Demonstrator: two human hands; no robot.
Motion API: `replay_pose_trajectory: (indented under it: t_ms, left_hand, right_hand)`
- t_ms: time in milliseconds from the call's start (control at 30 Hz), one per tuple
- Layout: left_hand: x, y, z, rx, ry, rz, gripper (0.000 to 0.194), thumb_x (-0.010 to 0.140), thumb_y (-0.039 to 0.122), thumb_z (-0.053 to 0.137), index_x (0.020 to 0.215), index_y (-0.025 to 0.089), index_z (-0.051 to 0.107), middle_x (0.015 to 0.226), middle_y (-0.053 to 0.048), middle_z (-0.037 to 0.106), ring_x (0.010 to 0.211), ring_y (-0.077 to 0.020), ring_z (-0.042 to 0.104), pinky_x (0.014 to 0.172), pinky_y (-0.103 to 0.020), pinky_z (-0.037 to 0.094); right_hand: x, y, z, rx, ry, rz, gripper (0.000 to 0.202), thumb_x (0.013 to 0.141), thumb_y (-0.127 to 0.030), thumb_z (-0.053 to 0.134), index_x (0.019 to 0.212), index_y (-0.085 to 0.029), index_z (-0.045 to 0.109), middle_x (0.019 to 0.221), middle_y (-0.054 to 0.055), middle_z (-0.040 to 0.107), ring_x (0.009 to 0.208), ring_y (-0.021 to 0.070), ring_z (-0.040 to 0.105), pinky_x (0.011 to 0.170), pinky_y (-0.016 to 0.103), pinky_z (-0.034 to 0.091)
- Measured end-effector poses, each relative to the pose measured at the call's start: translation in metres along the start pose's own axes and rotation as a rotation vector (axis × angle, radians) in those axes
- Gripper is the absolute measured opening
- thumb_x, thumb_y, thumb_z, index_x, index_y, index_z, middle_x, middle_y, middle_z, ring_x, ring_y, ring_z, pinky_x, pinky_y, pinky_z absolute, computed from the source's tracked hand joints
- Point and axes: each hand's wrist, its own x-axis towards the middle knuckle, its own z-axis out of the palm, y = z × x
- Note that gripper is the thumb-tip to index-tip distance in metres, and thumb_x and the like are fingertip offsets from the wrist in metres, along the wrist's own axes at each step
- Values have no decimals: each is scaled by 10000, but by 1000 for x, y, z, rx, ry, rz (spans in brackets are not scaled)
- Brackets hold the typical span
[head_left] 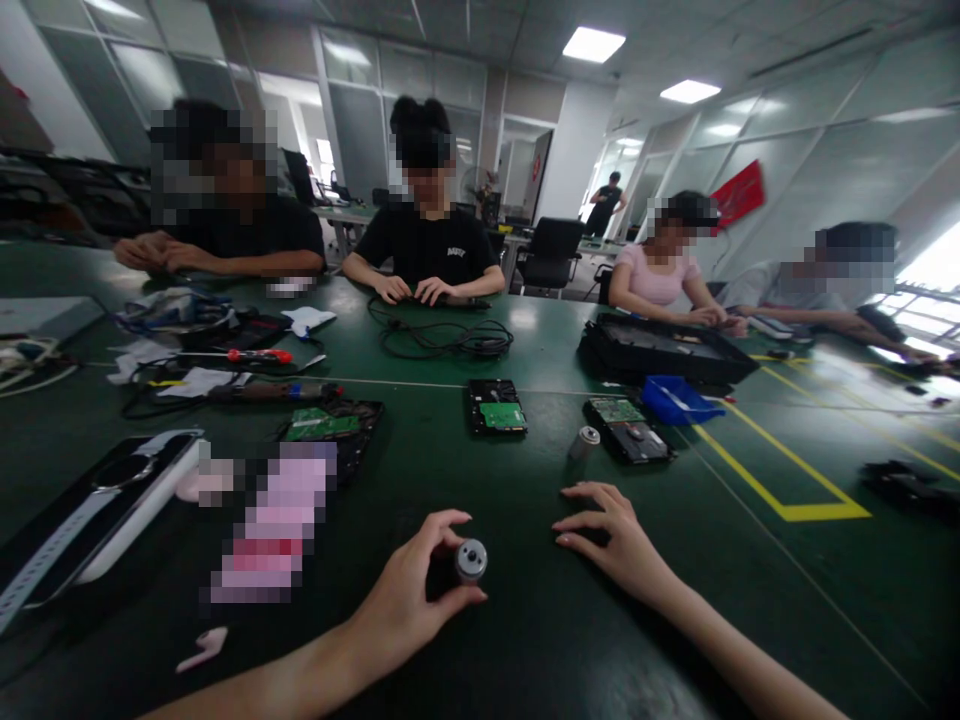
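My left hand is curled around a small cylindrical motor, its round silver end facing up. The thumb lies along the near side of the motor and a finger along the far side, while the index finger arches a little above it. To the right, my right hand is held over the green table, fingers bent and apart, with nothing in it. Just beyond its fingertips stands a second small motor. Behind that lies a hard drive, and another hard drive with a green circuit board is further left.
Left on the table are a smartwatch, an earbud, a red-handled screwdriver and a third hard drive. Across sit several people, with a coiled black cable, a black tray and a blue bin.
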Motion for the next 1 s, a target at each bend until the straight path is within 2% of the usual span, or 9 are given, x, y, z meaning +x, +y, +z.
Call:
replay_pose_trajectory:
  t_ms: [100,200,300,400,533,767,1000]
  left_hand:
    - [1,-1,2,9,10,-4,617,709,215,799,1220,283,461,931,16,668,880,-220,664,856,-393,511]
    - [1,-4,4,25,20,-1,614,694,217,806,1205,285,473,901,18,672,858,-223,667,840,-390,521]
    - [0,-7,6,18,37,18,602,694,209,803,1198,287,483,892,26,687,853,-220,675,830,-372,527]
    - [-1,-8,7,1,34,27,581,706,201,792,1191,287,485,936,20,695,876,-217,677,831,-358,530]
    - [0,-7,6,-31,8,23,560,720,184,776,1185,287,481,976,12,685,904,-211,669,832,-350,531]
    - [1,-4,5,-42,2,25,562,711,160,779,1173,291,488,966,23,682,893,-206,664,814,-331,524]
    - [1,-4,5,-44,3,4,546,707,140,765,1161,284,500,995,16,682,931,-214,660,844,-339,517]
  right_hand:
    - [6,-15,-3,82,24,-2,119,825,-387,703,864,-297,768,1132,76,650,1147,313,520,970,561,386]
    - [17,-49,-2,238,13,-54,139,864,-373,664,905,-278,758,1052,74,690,1029,259,604,910,460,455]
    - [30,-88,7,338,-25,-178,118,842,-354,698,916,-281,753,973,40,724,934,215,646,848,377,480]
    - [39,-112,22,357,-54,-237,72,828,-302,720,889,-289,756,917,3,741,893,189,659,820,333,466]
    - [39,-116,33,402,-60,-221,64,838,-255,711,889,-268,749,874,-10,745,865,168,669,805,299,460]
    - [36,-112,38,526,-3,-178,51,823,-260,723,863,-251,754,859,13,739,854,178,675,800,302,487]
    - [34,-113,43,667,-11,-113,63,813,-224,728,859,-226,772,880,43,729,854,180,682,798,296,510]
